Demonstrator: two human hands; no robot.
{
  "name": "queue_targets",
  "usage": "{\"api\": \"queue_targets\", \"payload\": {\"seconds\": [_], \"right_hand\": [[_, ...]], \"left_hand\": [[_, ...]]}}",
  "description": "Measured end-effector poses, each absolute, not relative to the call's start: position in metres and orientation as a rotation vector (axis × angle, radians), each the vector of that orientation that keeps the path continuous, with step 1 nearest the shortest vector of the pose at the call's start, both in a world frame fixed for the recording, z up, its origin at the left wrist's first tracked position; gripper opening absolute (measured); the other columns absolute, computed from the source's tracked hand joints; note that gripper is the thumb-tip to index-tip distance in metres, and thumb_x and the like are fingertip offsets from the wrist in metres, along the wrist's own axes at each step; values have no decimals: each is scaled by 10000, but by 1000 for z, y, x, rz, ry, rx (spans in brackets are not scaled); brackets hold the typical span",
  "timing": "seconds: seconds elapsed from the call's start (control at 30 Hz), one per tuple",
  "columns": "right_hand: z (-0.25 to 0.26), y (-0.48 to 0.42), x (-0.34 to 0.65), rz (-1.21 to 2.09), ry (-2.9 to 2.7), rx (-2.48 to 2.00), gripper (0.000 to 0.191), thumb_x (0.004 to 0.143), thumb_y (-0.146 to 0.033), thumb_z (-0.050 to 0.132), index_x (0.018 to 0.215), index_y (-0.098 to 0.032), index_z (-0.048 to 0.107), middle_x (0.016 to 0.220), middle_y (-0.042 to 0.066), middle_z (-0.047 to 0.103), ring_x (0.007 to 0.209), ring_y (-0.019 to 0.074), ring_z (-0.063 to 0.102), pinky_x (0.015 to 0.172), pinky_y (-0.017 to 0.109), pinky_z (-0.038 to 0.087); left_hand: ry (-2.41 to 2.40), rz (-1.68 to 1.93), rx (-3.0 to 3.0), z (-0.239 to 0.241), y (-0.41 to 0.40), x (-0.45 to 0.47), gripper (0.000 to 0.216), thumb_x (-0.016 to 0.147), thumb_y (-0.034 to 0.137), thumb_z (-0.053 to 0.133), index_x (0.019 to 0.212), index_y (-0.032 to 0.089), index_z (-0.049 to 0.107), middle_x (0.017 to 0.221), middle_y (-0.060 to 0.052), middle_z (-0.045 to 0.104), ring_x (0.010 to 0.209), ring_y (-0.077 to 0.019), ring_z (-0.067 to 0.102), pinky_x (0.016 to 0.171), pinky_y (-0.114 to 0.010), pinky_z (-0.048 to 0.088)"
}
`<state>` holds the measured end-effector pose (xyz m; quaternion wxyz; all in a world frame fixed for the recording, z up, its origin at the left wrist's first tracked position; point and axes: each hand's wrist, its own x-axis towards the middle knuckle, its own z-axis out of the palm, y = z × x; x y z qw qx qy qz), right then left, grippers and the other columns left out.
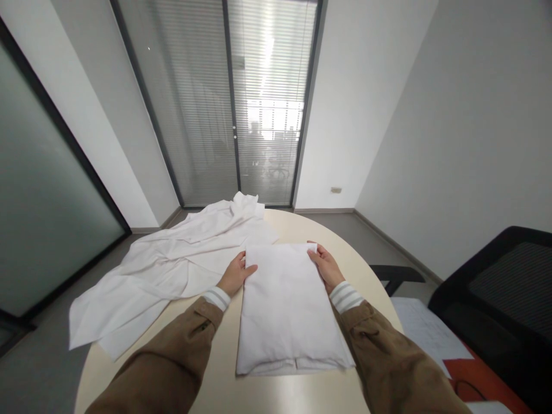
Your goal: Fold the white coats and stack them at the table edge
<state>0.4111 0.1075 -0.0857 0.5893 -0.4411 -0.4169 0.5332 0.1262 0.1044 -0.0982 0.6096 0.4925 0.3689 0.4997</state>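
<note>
A white cloth garment [288, 305], folded into a neat rectangle, lies in front of me on the round table [215, 374]. At its far left corner my left hand [235, 273] is closed, thumb on top and fingers underneath. My right hand [326, 267] pinches the far right corner in the same way, its fingers partly hidden behind the cloth. To the left, a second white garment [159, 270] is spread loose and wrinkled, with part of it hanging over the table's left edge.
A black mesh office chair [504, 287] stands at the right, its armrest [397, 273] close to the table edge. White papers [426, 328] and something orange-red [474, 374] lie by the chair. Beyond the table is a glass door [233, 115] with blinds.
</note>
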Motion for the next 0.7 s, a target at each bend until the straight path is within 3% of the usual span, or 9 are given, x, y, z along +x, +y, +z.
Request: {"api": "queue_targets", "payload": {"seconds": [0.1,0.33,0.53,0.7], "right_hand": [[-84,104,411,1290,-976,-1022,544,727,-407,763,1203,-259,546,1059,61,743,882,265,721,763,410,597],[-87,91,405,1656,-1179,-872,557,635,-283,845,1132,-209,604,1098,102,744,919,285,729,861,462,572],[-87,96,407,1442,-1085,-946,530,632,-314,835,1103,-219,610,1032,66,764,851,269,737,830,451,579],[-85,98,416,1424,-1077,-945,582,657,-283,816,1181,-252,564,1066,54,755,853,264,734,807,445,586]], "left_hand": [[855,1191,1147,-97,105,126,697,663,383,849,1212,143,494,1032,-142,739,847,-257,724,856,-459,562],[926,1518,1198,-91,112,124,589,703,444,793,1157,156,555,1186,-150,694,1091,-261,663,984,-418,499],[817,1222,1128,-92,102,125,753,674,384,829,1280,170,438,1089,-128,725,916,-281,716,841,-436,566],[816,1112,1179,-100,104,125,775,609,259,842,1265,140,445,1047,-137,734,913,-289,717,850,-435,562]]}}
